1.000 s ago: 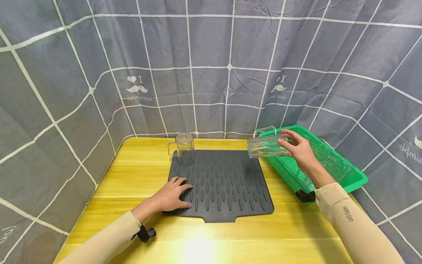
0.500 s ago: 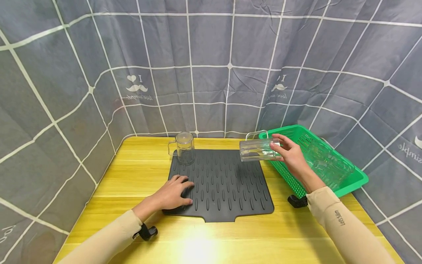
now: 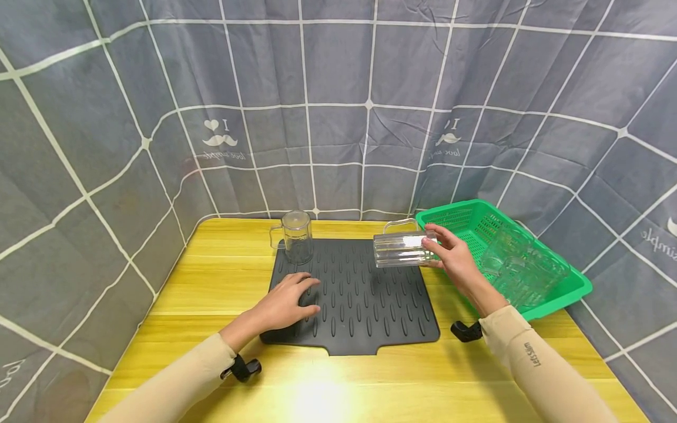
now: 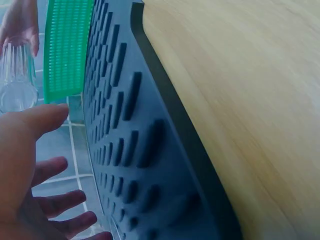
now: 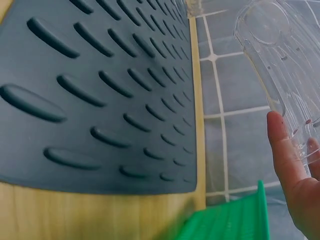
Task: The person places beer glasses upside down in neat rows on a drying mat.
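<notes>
My right hand (image 3: 456,258) grips a clear ribbed mug (image 3: 401,249) by one end, holding it sideways above the right part of the black ridged mat (image 3: 349,317). The mug's handle points toward the curtain. In the right wrist view, thumb and fingers press the sides of the clear mug (image 5: 287,55). My left hand (image 3: 282,302) hovers over the mat's left side, fingers spread and slightly bent, with nothing in them; the left wrist view shows the same hand (image 4: 30,185). A second clear mug (image 3: 297,241) stands on the mat's back left corner, its handle to the left.
A green perforated basket (image 3: 573,291) stands at the right, holding several clear glass mugs (image 3: 520,270). Beneath everything is a yellow wooden table (image 3: 211,276). A grey checked curtain (image 3: 338,141) hangs around its back and sides.
My right hand has carried the mug left and slightly nearer, away from the basket and over the mat. My left hand has risen a little and shifted right.
</notes>
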A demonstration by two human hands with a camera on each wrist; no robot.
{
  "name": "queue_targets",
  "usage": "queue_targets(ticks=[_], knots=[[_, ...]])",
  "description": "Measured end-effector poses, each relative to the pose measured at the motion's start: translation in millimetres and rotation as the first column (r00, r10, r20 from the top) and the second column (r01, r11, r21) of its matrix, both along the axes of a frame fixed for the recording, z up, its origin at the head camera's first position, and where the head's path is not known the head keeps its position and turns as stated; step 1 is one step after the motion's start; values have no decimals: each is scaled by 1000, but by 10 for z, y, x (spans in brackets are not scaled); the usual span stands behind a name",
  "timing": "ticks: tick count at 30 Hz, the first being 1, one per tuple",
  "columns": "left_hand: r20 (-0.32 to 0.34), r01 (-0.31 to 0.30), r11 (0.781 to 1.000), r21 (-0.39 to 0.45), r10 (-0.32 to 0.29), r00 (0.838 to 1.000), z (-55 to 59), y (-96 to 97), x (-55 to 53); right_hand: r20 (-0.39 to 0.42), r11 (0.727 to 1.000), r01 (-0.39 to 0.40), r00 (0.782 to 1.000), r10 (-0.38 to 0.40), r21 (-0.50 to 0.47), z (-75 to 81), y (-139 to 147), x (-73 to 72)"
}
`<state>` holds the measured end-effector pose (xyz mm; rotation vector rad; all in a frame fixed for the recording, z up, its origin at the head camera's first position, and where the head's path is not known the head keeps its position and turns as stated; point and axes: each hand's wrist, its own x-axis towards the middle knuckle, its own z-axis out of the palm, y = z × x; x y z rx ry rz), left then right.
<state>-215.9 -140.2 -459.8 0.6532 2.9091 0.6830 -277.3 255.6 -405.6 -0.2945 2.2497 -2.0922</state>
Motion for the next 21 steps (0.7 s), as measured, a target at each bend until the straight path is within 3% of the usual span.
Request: queue_targets(ticks=[14,18,21], knots=[[-23,-31,980,197,36,999,84,332,-95,66,994,-11,998,18,-106,-148,-208,-4],[3,-47,961,271,48,999,88,422,-136,70,994,-19,997,27,-109,-180,-242,-4],[22,-48,935,351,44,999,102,489,-160,70,993,-24,997,32,-114,-205,-267,1]])
